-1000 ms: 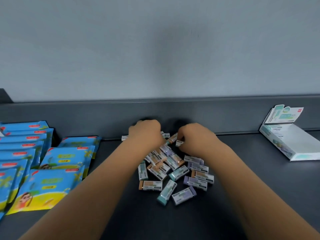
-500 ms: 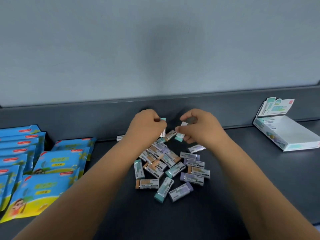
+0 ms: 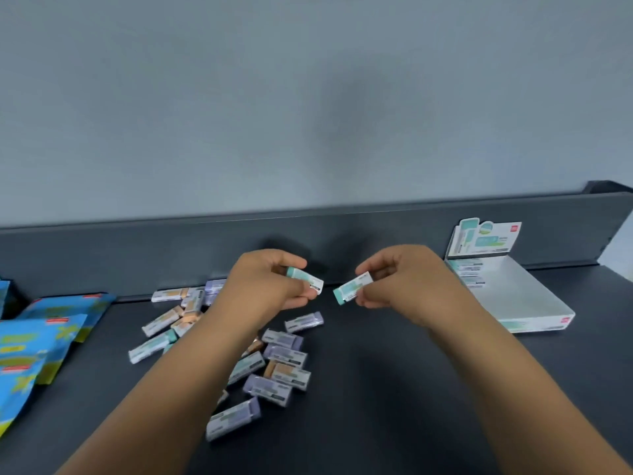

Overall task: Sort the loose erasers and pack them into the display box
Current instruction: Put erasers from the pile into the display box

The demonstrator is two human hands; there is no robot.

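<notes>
1. Both hands are up off the dark grey tabletop [image 3: 394, 423], and each one has an eraser!
2. The left hand [image 3: 263, 286] pinches a small teal eraser in a white paper sleeve [image 3: 306, 279] between thumb and curled fingers. The teal tip sits up by the index finger, and the barcode end pokes out to the right, past the fingertips.
3. The right hand [image 3: 404, 282] grips a second teal eraser in a white sleeve [image 3: 352, 288] by its upper right end, between thumb and fingers. Its teal end hangs free, tilted down to the left.
4. The two held erasers point at each other, near but apart, both in the air above the table.
5. Under and around the left forearm lies the loose heap of sleeved erasers [image 3: 284, 365]: purple, tan and teal, lying flat, some overlapping. Several more sit against the dark raised back ledge [image 3: 102, 255].
6. One purple eraser [image 3: 304, 322] lies at the heap's far edge, just below the left hand's catch.
7. The white cardboard display box [image 3: 534, 303] sits open on the right, beside the right wrist and well apart from the heap. Its printed header card [image 3: 486, 238] stands against the ledge. What lies at the box's back end is too blurred to tell.
8. Blue and yellow plastic packets [image 3: 30, 341] overlap at the far left.
</notes>
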